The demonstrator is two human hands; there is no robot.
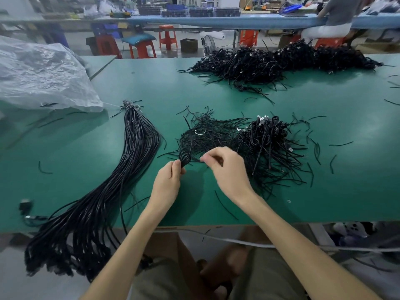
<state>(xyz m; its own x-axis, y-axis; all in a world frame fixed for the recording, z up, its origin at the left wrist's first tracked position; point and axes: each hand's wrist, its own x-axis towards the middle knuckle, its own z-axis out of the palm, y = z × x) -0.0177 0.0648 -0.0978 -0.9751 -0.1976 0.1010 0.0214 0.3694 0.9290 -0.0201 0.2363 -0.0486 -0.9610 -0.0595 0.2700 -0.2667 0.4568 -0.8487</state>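
Observation:
My left hand (168, 179) pinches a small coiled black cable (185, 156) between thumb and fingers, just above the green table (86, 152). My right hand (227, 169) sits close to its right, fingers curled, pinching a thin black tie (197, 160) that runs toward the coil. Right behind my hands lies a loose heap of black ties (207, 135). A pile of coiled, tied cables (268, 139) with silver plugs lies to the right of that heap.
A long bundle of straight black cables (132, 152) runs from mid-table over the front edge at left. A crumpled plastic bag (41, 76) lies far left. A big cable heap (281, 59) fills the back right. Behind are red stools and a seated person.

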